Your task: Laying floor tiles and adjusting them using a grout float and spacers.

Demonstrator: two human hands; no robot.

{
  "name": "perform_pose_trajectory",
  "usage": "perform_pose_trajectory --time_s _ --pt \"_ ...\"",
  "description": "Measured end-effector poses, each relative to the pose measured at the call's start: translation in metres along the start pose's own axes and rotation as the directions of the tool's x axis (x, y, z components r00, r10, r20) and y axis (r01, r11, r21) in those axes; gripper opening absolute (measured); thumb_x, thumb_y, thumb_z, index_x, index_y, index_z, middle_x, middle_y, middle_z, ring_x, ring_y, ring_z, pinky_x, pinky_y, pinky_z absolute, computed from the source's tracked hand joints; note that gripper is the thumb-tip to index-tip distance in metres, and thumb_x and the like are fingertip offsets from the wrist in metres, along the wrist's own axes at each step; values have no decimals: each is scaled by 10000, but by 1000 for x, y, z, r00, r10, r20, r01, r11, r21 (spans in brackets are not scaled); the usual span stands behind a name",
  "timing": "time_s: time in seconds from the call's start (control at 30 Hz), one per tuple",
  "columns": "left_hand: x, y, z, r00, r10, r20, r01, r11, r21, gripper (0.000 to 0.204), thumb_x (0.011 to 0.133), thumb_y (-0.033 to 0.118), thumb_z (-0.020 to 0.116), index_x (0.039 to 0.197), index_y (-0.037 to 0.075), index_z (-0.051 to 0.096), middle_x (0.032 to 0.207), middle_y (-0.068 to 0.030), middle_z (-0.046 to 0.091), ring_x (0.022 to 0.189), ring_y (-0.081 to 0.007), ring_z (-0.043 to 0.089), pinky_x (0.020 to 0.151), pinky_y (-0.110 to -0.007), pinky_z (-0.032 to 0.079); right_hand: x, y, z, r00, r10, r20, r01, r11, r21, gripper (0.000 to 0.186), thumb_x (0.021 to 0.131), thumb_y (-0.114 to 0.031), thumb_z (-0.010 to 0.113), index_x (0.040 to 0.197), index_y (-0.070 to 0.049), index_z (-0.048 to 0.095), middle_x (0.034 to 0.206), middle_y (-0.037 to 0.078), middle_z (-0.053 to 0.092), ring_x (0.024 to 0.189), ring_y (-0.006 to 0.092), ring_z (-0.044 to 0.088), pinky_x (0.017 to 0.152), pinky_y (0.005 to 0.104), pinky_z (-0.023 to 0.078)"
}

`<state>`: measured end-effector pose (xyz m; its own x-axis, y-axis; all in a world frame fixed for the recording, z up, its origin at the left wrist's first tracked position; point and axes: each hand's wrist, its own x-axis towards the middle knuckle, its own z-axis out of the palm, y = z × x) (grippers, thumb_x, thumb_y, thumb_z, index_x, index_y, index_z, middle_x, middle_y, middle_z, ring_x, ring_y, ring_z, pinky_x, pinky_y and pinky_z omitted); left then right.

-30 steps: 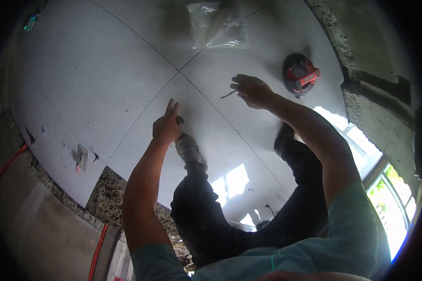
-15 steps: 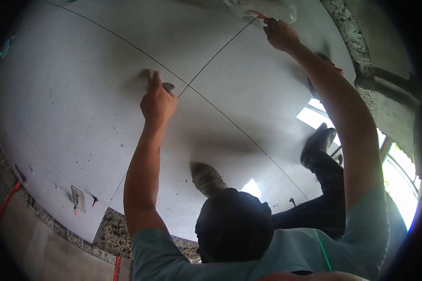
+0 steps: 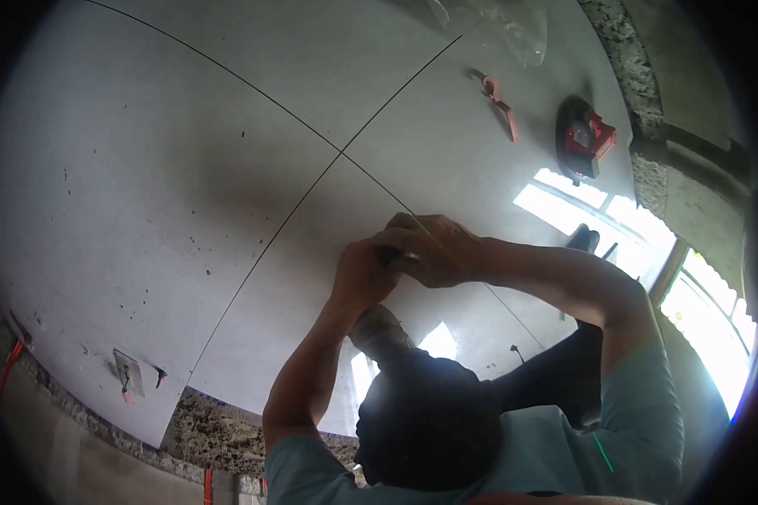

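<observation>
My left hand (image 3: 365, 273) and my right hand (image 3: 440, 251) meet in front of me, above the large pale tiles (image 3: 253, 135). The fingers of both are closed around a small dark thing (image 3: 387, 252), mostly hidden, whose kind I cannot make out. Beyond my right hand a red hooked tool (image 3: 498, 105) lies loose on a tile. To its right stands a red and black suction lifter (image 3: 588, 139). Thin dark joints between the tiles cross just beyond my left hand.
A clear plastic bag (image 3: 520, 29) lies at the far edge. At the left are a notched trowel (image 3: 128, 372) and a small dark tool (image 3: 160, 375). Rough bare mortar (image 3: 219, 429) borders the tiles at the near left. A shoe (image 3: 583, 239) rests at the right.
My right hand has let go of the red hooked tool, which now lies on the tile. Both hands have drawn back toward me and come together; the left came from farther out with a round dark piece.
</observation>
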<state>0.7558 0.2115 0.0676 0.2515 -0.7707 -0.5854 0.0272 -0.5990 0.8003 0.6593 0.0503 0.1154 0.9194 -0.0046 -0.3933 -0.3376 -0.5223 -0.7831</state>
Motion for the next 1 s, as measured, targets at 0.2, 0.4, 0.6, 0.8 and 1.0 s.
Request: perform_pose_trajectory --time_s 0.2,0.4,0.6,0.8,1.0 --pt "16 -31 -27 958 278 -73 -236 905 353 230 823 216 706 1001 71 692 967 -136 672 870 -334 665 744 -419 535 17 50 -12 955 209 -211 -209 978 24 207 849 -172 736 982 -25 676 886 132 708 798 286 713 726 403 575" --pt "33 -26 -38 782 594 190 -506 427 749 537 859 341 669 1304 57 569 1418 -171 498 1323 -367 464 1039 -570 396 12 74 -27 906 406 -120 -410 912 -17 211 859 -246 701 985 -77 705 924 123 730 900 311 710 836 425 559" --pt "68 -9 -47 909 412 58 -217 352 911 793 901 500 601 1461 -16 379 1555 -194 345 1462 -395 277 1121 -641 270 10 92 -24 917 344 -202 -296 926 234 242 853 -215 710 1026 -45 711 967 134 742 896 293 717 827 392 565" --pt "70 -2 -40 925 376 54 -180 307 935 803 900 502 610 1481 2 372 1576 -171 327 1490 -359 245 1160 -623 231 9 110 -31 930 336 -148 -235 854 465 298 863 -197 687 1078 8 705 902 112 742 811 194 706 795 345 567" --pt "63 -5 -37 924 379 51 -174 298 939 768 910 489 594 1468 4 386 1574 -184 327 1487 -365 247 1148 -628 244 10 112 -24 922 334 -197 -165 798 580 286 870 -174 659 1074 22 704 888 103 733 808 185 696 788 325 563"
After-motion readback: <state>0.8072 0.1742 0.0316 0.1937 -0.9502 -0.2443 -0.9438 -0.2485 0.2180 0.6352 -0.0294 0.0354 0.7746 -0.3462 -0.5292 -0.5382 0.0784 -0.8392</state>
